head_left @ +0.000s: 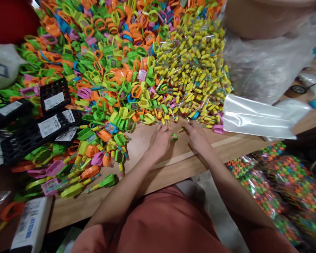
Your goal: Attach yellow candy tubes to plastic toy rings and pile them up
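Observation:
My left hand [160, 140] rests on the wooden table [158, 168] with its fingers curled, and a small green plastic piece [174, 137] sits at its fingertips. Just to the right, my right hand [196, 135] lies on the table, its fingers bent toward a small yellow tube [181, 130]. Whether either hand grips its piece is not clear. Directly beyond both hands spreads a heap of yellow-capped tubes [192, 73]. Left of that lies a large pile of green, orange, pink and blue plastic rings [102, 66].
Black plastic trays with white labels [37, 123] lie at the left. Clear plastic bags [252, 117] lie at the right, below a big crumpled plastic sheet [265, 66]. Bags of colourful packed pieces [279, 196] sit below the table's right edge. A white box [31, 225] is at lower left.

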`<control>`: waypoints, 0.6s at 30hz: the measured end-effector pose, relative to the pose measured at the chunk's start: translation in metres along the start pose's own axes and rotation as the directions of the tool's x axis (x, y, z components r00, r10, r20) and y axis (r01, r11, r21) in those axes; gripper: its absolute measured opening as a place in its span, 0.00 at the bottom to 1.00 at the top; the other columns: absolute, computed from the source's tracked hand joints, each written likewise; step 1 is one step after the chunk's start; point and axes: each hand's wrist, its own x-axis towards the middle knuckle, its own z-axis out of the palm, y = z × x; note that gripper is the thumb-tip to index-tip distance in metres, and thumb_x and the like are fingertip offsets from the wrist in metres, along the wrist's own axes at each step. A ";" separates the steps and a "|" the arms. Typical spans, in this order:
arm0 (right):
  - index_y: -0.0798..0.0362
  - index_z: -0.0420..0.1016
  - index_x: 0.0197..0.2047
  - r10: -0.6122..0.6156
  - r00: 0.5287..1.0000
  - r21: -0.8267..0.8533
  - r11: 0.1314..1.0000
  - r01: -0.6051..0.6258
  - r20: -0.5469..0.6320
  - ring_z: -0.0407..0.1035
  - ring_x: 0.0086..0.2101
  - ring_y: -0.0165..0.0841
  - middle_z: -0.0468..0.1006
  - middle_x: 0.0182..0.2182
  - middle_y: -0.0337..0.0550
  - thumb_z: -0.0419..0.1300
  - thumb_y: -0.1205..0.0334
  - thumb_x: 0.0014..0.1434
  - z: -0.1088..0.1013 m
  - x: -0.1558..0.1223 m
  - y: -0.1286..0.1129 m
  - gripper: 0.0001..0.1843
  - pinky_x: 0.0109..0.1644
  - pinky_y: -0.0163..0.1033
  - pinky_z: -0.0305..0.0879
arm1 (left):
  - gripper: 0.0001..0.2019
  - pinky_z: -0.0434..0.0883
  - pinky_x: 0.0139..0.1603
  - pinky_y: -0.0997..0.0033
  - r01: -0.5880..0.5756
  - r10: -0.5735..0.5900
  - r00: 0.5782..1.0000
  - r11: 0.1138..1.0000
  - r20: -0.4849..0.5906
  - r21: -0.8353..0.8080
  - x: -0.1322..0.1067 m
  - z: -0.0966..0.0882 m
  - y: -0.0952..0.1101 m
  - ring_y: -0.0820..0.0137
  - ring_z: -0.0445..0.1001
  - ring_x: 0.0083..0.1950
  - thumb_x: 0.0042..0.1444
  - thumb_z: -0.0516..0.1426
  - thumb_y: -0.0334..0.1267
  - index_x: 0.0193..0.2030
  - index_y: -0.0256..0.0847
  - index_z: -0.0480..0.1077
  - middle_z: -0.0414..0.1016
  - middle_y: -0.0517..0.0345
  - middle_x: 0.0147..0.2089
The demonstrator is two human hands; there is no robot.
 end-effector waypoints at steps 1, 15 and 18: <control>0.61 0.77 0.54 0.016 1.000 -0.022 1.000 -0.016 0.013 0.65 0.45 0.47 0.71 0.46 0.59 0.48 0.78 0.60 0.000 0.000 0.001 0.24 0.50 0.47 0.63 | 0.09 0.70 0.53 0.56 0.001 -0.001 1.000 1.000 0.000 -0.019 -0.002 -0.001 -0.003 0.58 0.70 0.48 0.64 0.57 0.32 0.38 0.38 0.80 0.75 0.47 0.41; 0.52 0.77 0.47 0.026 0.999 0.648 0.761 -0.007 -0.020 0.70 0.41 0.40 0.75 0.41 0.48 0.61 0.58 0.67 -0.015 -0.021 -0.054 0.08 0.46 0.43 0.66 | 0.08 0.72 0.48 0.68 0.248 -0.448 0.882 0.707 -0.148 -0.662 -0.057 -0.009 -0.003 0.67 0.78 0.45 0.60 0.63 0.36 0.45 0.40 0.80 0.82 0.53 0.43; 0.52 0.77 0.47 0.157 0.987 0.860 0.499 -0.107 0.031 0.70 0.39 0.37 0.76 0.40 0.45 0.66 0.50 0.64 -0.013 -0.025 -0.071 0.15 0.44 0.41 0.68 | 0.08 0.73 0.49 0.66 0.195 -0.395 0.896 0.760 -0.203 -0.620 -0.060 -0.007 0.001 0.65 0.78 0.47 0.61 0.62 0.35 0.45 0.42 0.81 0.81 0.52 0.44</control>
